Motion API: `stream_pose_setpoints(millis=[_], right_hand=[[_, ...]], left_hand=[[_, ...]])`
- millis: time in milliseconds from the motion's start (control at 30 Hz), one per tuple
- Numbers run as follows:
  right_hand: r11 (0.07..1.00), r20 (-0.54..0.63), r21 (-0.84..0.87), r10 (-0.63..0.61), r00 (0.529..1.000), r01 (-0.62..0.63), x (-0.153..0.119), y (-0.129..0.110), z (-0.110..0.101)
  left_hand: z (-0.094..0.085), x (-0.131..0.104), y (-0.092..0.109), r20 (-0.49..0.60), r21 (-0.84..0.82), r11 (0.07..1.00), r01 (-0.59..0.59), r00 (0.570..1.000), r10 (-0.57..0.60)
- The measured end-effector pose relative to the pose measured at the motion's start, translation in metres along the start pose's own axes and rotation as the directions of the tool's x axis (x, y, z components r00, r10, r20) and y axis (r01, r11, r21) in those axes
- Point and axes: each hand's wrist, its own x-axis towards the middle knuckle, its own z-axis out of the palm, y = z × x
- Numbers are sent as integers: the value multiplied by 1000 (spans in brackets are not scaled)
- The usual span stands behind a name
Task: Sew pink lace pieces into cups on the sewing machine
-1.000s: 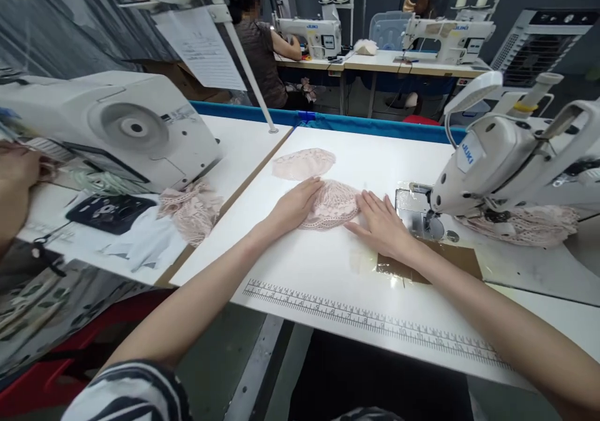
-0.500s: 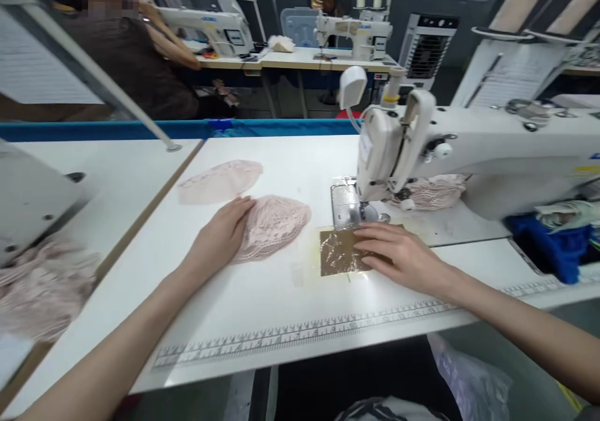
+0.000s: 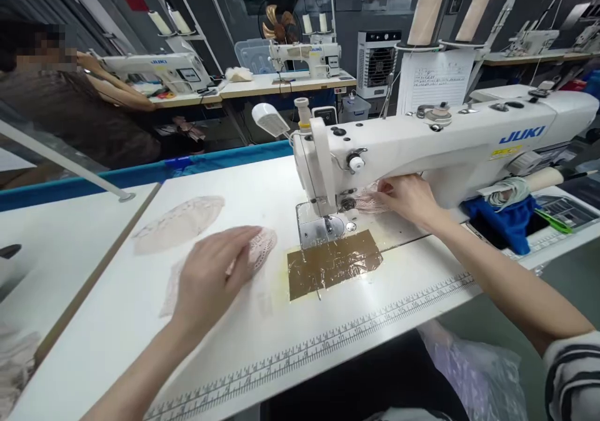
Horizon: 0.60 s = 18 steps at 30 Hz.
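My left hand (image 3: 213,274) is closed on a pale pink lace piece (image 3: 264,246), whose scalloped end shows past the fingertips; the palm hides the rest. Beneath and left of that hand lies another pale pink piece (image 3: 171,287), partly covered. Farther back on the white table is a sheer oval fabric piece (image 3: 180,224). Under the arm of the white sewing machine (image 3: 403,149), my right hand (image 3: 410,201) has its fingers curled on a bunch of pink lace (image 3: 368,199). The machine head hides part of that bunch.
Brown tape (image 3: 335,265) lies before the metal needle plate (image 3: 312,227). A printed ruler (image 3: 323,349) runs along the front edge. Blue cloth (image 3: 509,218) and a green-handled tool (image 3: 553,221) sit at right. A co-worker (image 3: 70,108) sits beyond the blue-edged table.
My right hand has moved from the brown tape to the lace under the machine arm. My left hand has closed on the lace piece it lay against. The view has turned right.
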Motion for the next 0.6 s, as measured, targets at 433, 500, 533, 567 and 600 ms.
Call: stream_pose_setpoints(millis=[433, 500, 533, 567, 600], right_hand=[[686, 484, 727, -490, 725, -22, -112, -92, 3], [638, 497, 764, -491, 715, -93, -111, -90, 4], [624, 478, 774, -466, 744, -106, -108, -86, 5], [622, 445, 776, -421, 790, -106, -103, -82, 7], [631, 410, 769, -366, 835, -102, -97, -76, 9]], left_hand=[[71, 18, 92, 448, -86, 977, 197, 883, -139], [72, 16, 92, 468, -139, 971, 196, 877, -110], [72, 14, 92, 468, -182, 962, 201, 879, -95], [72, 12, 91, 459, -236, 949, 208, 885, -80], [71, 11, 91, 440, -294, 932, 212, 895, -65]])
